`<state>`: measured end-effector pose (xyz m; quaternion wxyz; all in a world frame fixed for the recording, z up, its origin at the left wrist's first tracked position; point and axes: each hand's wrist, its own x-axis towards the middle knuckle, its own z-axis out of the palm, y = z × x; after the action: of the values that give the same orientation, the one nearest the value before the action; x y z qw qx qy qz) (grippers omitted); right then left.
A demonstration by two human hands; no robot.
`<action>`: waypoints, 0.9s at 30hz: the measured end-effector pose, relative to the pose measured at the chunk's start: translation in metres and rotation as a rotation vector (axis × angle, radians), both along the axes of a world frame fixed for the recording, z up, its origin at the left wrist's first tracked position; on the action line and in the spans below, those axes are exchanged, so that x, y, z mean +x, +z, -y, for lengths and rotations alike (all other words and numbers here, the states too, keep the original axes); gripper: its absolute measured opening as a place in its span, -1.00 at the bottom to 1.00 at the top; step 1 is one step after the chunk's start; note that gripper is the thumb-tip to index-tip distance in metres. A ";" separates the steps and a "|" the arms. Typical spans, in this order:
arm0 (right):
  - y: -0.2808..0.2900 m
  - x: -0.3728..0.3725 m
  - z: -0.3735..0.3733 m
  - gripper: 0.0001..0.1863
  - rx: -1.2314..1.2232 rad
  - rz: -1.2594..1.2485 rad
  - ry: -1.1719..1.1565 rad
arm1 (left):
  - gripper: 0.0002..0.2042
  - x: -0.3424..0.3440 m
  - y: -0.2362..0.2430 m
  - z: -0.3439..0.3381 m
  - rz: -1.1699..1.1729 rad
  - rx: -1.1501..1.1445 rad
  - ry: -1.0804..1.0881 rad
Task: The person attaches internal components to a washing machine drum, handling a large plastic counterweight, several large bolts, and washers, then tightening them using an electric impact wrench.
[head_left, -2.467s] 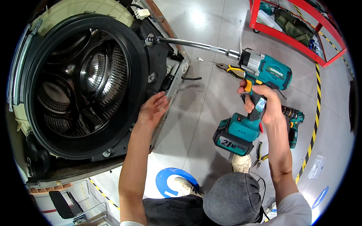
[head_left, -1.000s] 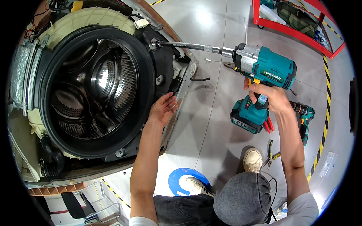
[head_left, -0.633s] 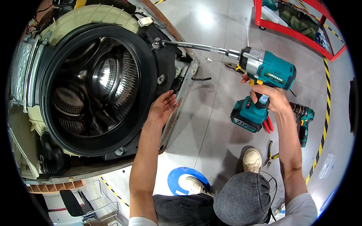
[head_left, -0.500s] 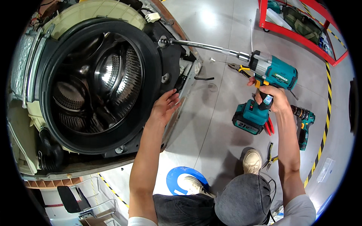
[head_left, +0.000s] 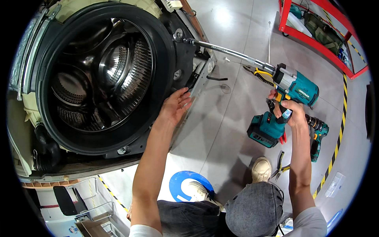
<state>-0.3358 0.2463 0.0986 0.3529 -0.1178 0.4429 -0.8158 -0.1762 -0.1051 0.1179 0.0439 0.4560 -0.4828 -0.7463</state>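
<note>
My right hand (head_left: 291,112) grips the handle of a teal cordless impact wrench (head_left: 301,87) with a block battery underneath. A long chrome extension bar (head_left: 233,53) runs left from its nose, and its socket end sits just off a bolt with a washer (head_left: 178,34) on a washing machine's black front block (head_left: 179,55). My left hand (head_left: 176,104) is open, fingers spread, beside the lower right part of that block and holding nothing. A second bolt (head_left: 178,74) shows above it. The steel drum (head_left: 108,75) faces up inside a black rubber gasket (head_left: 161,59).
On the grey floor lie yellow-handled pliers (head_left: 258,74), a black hex key (head_left: 217,78), a teal drill (head_left: 316,136) and another pair of pliers (head_left: 281,168). A red cart (head_left: 316,41) stands at the far right. A chair (head_left: 67,200) is at the lower left.
The socket end has come away from the upper bolt, and the impact wrench has shifted slightly right and down. My left hand stays open near the block. The whole view has shifted a little.
</note>
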 end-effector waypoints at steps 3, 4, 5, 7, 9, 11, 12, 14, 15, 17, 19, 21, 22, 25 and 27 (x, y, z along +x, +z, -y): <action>-0.008 0.010 -0.010 -0.41 0.023 0.021 0.007 | -0.59 -0.003 -0.002 -0.003 -0.039 0.036 -0.009; -0.013 0.015 -0.013 -0.41 0.024 0.027 0.019 | -0.57 -0.002 -0.004 -0.004 -0.074 0.073 -0.031; -0.017 0.022 -0.015 -0.42 0.024 0.033 0.031 | -0.54 -0.001 -0.007 -0.007 -0.110 0.110 -0.053; -0.018 0.039 -0.019 -0.44 0.049 0.060 0.006 | -0.51 -0.003 -0.012 -0.019 -0.174 0.148 -0.116; -0.033 0.050 -0.024 -0.44 0.024 0.105 0.040 | -0.48 -0.008 -0.014 -0.039 -0.233 0.149 -0.196; -0.041 0.062 -0.022 -0.46 0.004 0.143 0.068 | -0.52 -0.013 -0.011 -0.052 -0.272 0.194 -0.206; -0.045 0.067 -0.021 -0.47 -0.008 0.169 0.068 | -0.54 -0.015 -0.010 -0.057 -0.292 0.215 -0.210; -0.050 0.076 -0.014 -0.47 0.005 0.193 0.069 | -0.63 -0.020 -0.005 -0.062 -0.329 0.262 -0.182; -0.052 0.080 -0.010 -0.47 0.033 0.192 0.072 | -0.67 -0.021 -0.006 -0.062 -0.348 0.286 -0.167; -0.057 0.086 -0.002 -0.46 0.051 0.197 0.078 | -0.73 -0.022 -0.013 -0.057 -0.341 0.287 -0.147; -0.062 0.091 0.004 -0.46 0.038 0.213 0.083 | -0.77 -0.021 -0.017 -0.054 -0.334 0.271 -0.128; -0.060 0.092 0.008 -0.45 0.035 0.210 0.106 | -0.77 -0.018 -0.019 -0.051 -0.325 0.235 -0.111; -0.060 0.093 0.008 -0.45 0.041 0.212 0.100 | -0.77 -0.018 -0.019 -0.051 -0.320 0.232 -0.119; -0.064 0.095 0.008 -0.45 0.047 0.198 0.094 | -0.78 -0.018 -0.013 -0.052 -0.308 0.223 -0.145; -0.065 0.096 0.008 -0.45 0.047 0.191 0.087 | -0.78 -0.018 -0.013 -0.052 -0.309 0.218 -0.168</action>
<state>-0.2397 0.2386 0.0335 0.4313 -0.0502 0.4207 -0.7965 -0.1939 -0.0534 0.1051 0.0054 0.2964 -0.4228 -0.8564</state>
